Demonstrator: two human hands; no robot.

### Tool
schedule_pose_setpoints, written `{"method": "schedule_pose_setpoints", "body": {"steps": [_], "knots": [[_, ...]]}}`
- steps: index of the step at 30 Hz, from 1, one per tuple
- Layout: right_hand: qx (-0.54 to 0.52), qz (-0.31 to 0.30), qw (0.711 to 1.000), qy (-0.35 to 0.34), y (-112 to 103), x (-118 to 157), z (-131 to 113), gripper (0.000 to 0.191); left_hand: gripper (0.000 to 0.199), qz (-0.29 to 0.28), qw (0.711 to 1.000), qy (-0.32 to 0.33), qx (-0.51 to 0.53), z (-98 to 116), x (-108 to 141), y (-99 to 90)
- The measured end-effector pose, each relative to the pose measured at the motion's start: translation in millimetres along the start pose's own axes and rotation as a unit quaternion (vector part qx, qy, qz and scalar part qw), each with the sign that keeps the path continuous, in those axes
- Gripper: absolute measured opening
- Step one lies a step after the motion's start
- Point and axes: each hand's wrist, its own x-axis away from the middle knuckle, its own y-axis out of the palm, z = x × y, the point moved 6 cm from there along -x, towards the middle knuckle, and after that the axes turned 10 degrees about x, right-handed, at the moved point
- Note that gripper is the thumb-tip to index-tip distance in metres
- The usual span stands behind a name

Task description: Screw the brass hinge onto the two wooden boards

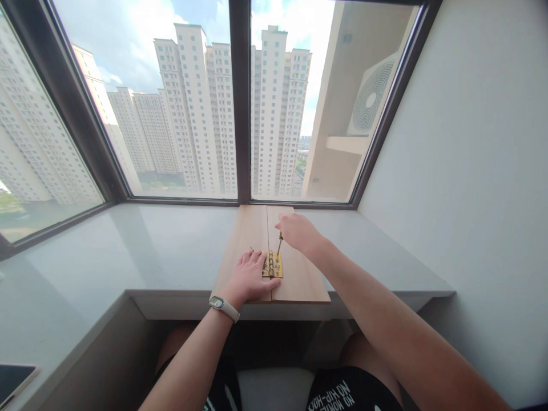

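Observation:
Two pale wooden boards, a left board and a right board, lie side by side with a narrow seam between them. A brass-coloured hinge straddles that seam, with small screws or holes on its right leaf. My left hand rests spread over the hinge's left leaf and the boards, its thumb along the lower edge, partly hiding the hinge. In my closed right hand is a screwdriver with a yellow-and-black handle. Its shaft points down, the tip at the right leaf.
The boards sit on a white windowsill counter, their near ends slightly past its front edge. A dark-framed window stands behind, and a white wall rises at right. A dark flat device lies at lower left.

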Motion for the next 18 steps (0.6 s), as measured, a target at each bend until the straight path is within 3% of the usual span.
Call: {"method": "schedule_pose_setpoints", "body": {"steps": [9, 12, 18], "knots": [[-0.029, 0.001, 0.995, -0.101, -8.0, 4.1, -4.4, 0.018, 0.09, 0.005, 1.0, 0.004, -0.004, -0.3, -0.9, 1.0], [-0.06, 0.005, 0.997, -0.049, -6.4, 1.0, 4.2, 0.013, 0.089, 0.006, 1.0, 0.001, -0.002, -0.7, -0.9, 1.2], [-0.032, 0.022, 0.999, 0.025, -4.0, -0.2, 9.9, 0.026, 0.092, 0.0, 1.0, -0.003, 0.001, 0.2, -0.6, 1.0]]}}
